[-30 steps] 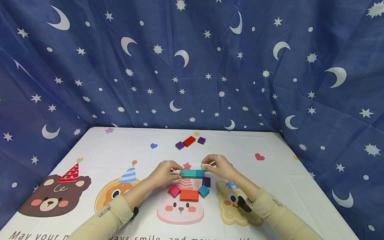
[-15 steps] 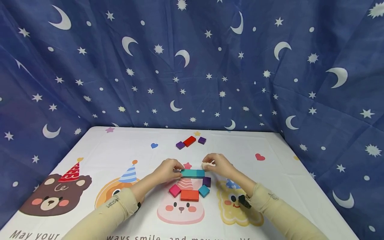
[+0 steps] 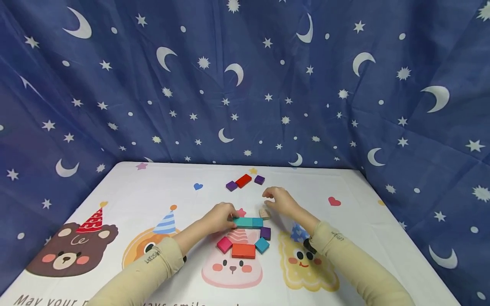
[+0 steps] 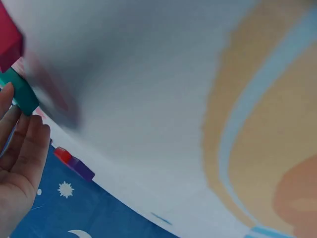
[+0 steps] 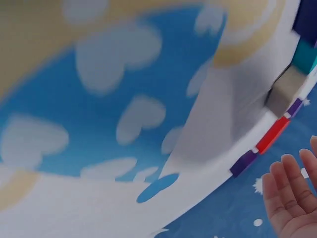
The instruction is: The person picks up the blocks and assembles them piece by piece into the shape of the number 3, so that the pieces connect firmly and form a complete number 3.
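In the head view my left hand (image 3: 220, 217) holds the left end of a teal block (image 3: 243, 223) between thumb and fingers. The left wrist view also shows the thumb and fingertips at the end of this teal block (image 4: 21, 93). A blue block (image 3: 257, 223) adjoins its right end. My right hand (image 3: 282, 201) is raised with its fingers apart and nothing between them, just beyond a pale wooden block (image 3: 264, 213). That wooden block stands behind the blue one, and in the right wrist view the hand (image 5: 292, 198) is apart from it.
Below the teal block lie a dark purple block (image 3: 265, 233), a blue block (image 3: 262, 245), an orange-red block (image 3: 243, 251) and a pink block (image 3: 224, 245). Farther back are a red block (image 3: 243, 181) and two purple blocks (image 3: 231, 185). A star-patterned curtain (image 3: 229, 85) rises behind the table.
My right hand has let go of the pale wooden block and moved up and away from it. My left hand has shifted slightly right and stays at the teal block's end.
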`<move>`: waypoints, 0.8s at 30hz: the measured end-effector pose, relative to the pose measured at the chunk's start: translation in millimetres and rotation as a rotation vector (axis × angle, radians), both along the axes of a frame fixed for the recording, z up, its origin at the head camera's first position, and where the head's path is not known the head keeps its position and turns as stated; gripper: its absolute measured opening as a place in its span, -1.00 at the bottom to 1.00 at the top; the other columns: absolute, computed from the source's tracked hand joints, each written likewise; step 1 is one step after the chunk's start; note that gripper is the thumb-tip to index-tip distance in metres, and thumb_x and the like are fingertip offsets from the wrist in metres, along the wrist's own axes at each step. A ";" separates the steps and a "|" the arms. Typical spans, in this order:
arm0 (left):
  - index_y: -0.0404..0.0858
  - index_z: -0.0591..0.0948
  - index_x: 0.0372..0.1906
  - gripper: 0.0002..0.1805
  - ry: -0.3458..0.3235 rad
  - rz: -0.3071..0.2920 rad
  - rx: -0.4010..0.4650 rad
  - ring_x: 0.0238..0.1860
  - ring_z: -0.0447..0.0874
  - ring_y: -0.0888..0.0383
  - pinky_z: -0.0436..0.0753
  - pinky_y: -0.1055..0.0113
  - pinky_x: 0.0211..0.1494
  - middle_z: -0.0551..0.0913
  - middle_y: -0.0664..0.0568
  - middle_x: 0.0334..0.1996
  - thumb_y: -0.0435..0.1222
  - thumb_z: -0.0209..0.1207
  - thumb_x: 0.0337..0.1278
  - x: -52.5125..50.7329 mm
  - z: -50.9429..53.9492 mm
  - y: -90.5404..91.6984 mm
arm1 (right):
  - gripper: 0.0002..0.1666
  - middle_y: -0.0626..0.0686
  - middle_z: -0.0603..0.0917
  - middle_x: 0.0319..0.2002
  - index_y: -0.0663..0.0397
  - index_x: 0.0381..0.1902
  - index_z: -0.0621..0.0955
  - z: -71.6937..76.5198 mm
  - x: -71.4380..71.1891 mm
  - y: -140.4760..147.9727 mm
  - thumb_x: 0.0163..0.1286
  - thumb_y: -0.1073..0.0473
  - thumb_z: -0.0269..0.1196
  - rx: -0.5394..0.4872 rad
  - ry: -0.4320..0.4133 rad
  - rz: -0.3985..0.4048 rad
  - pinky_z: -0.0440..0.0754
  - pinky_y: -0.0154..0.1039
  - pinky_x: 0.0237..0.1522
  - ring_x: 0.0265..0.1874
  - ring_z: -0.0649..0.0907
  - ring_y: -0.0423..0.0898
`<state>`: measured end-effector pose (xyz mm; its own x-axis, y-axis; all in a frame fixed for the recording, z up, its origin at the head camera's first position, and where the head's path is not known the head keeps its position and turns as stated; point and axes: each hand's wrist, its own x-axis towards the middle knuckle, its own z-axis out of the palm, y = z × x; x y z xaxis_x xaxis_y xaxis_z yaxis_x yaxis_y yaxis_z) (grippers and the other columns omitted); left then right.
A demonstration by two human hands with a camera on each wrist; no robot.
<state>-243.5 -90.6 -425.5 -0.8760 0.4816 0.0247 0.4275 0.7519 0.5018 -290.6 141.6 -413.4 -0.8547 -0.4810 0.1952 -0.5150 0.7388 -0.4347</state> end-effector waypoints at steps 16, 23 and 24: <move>-0.29 0.73 -0.19 -0.70 -0.011 -0.045 -0.110 -0.28 0.52 0.20 0.62 0.36 -0.06 0.73 0.00 -0.32 -0.32 0.42 -0.15 -6.4 5.0 3.8 | -0.59 0.21 0.65 -0.07 0.26 0.04 0.55 -10.7 -43.3 -3.9 0.22 0.31 0.28 0.250 0.008 -0.012 0.59 -0.08 0.03 -0.08 0.65 0.07; -0.30 0.73 -0.19 -0.69 -0.009 -0.037 -0.107 -0.28 0.49 0.20 0.61 0.34 -0.05 0.72 -0.02 -0.31 -0.32 0.42 -0.15 -5.4 4.2 3.1 | -0.39 0.28 0.51 0.14 0.29 0.21 0.42 -13.5 -58.8 2.8 0.20 0.30 0.31 0.282 0.047 0.024 0.47 0.01 0.18 0.10 0.55 0.18; -0.30 0.73 -0.18 -0.69 -0.012 -0.034 -0.108 -0.28 0.49 0.19 0.60 0.33 -0.04 0.72 -0.02 -0.31 -0.32 0.41 -0.15 -5.4 4.1 3.0 | -0.36 0.29 0.49 0.17 0.29 0.23 0.40 -13.4 -60.7 2.8 0.20 0.30 0.31 0.284 0.051 0.026 0.46 0.01 0.20 0.12 0.53 0.20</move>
